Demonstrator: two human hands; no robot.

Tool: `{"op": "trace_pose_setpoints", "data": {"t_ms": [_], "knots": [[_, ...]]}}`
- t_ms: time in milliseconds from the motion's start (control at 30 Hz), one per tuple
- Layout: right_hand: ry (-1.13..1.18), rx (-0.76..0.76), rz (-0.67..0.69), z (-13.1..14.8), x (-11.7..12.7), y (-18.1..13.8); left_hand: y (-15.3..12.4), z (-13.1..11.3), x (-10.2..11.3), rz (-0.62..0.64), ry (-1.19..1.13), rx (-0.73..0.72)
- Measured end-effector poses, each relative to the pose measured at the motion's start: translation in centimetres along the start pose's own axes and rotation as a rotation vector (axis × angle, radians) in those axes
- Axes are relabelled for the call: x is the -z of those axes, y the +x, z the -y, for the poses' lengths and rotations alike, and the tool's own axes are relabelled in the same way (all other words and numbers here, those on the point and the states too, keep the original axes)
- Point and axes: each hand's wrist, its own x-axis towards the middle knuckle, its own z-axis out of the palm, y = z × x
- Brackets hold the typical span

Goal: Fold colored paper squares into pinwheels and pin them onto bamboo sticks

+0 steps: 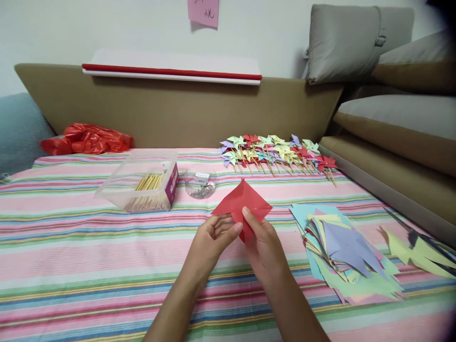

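A square of red paper [233, 202] is held up in front of me, one corner pointing away, with cuts running in from its corners. My right hand [261, 232] pinches it, thumb on top and fingers underneath. At its lower left edge is my left hand [217, 235], fingers curled behind the paper and thumb near the bottom corner. Just beyond lie a round clear dish [200, 185] with small metal pins and a clear plastic box [117, 185] of wooden sticks [149, 183].
Finished paper pinwheels [270, 152] on sticks lie at the back. To the right are a stack of cut coloured paper [347, 244] and dark scissors [415, 237] by a yellow-green piece. A red plastic bag [96, 138] sits back left; grey cushions [402, 114] line the right side.
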Motion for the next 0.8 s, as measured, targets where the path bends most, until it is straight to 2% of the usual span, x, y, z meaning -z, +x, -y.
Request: {"op": "trace_pose_setpoints", "data": {"t_ms": [167,300,600,800], "knots": [[0.097,-0.033,0.034,-0.23,-0.19,-0.14,-0.2,0.13,-0.38,0.039,-0.048,-0.043],[0.119,-0.039,0.037,-0.43,-0.27,-0.23,-0.13,-0.09,-0.27,0.004,-0.042,-0.043],[0.086,-0.003,-0.037,-0.8,-0.53,-0.41,-0.19,-0.06,-0.44,0.029,-0.064,-0.026],[0.116,-0.016,-0.066,-0.56,-0.63,-0.36,-0.14,0.12,-0.36,-0.023,-0.068,0.001]]}}
